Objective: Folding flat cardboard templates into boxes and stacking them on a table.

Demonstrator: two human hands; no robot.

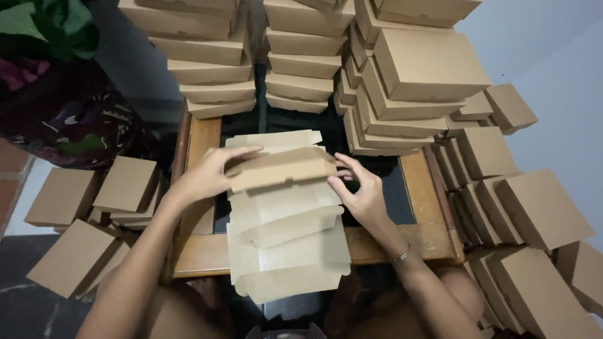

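A: Hands?

B: Left hand [210, 176] clamped on left end of a half-folded box blank [282, 168], thumb on top, fingers curled over far edge; tips partly hidden behind the flap. Right hand [363, 191] grasping the right end, fingers [349, 168] spread and pinching the corner. Thin bracelet [402, 254] at right wrist.

A: Where's the blank?

B: Held just above a pile of flat blanks [286, 248], approx. centre of a small wooden table [201, 251] w/ dark glass inset. Touching the pile or hovering? Can't tell, underside hidden. Pile overhangs the near table edge.

A: Count of blanks in pile?

B: Can't tell. Edges overlap, only top few flaps distinguishable. One more flat sheet [273, 139] poking out behind the held blank, mostly covered.

A: Rest?

B: Finished brown boxes everywhere. Tall stacks [301, 63] at the far side of table, tops cut off by frame edge. Leaning stack [408, 88] to the right of those, bottom hidden. More boxes on the floor at right [534, 213], several cropped at frame edge. Smaller group on the floor at left [94, 213]. Dark patterned fabric w/ green leaves [63, 94] top left, too dim to identify. Knees at bottom, partly out of shot.
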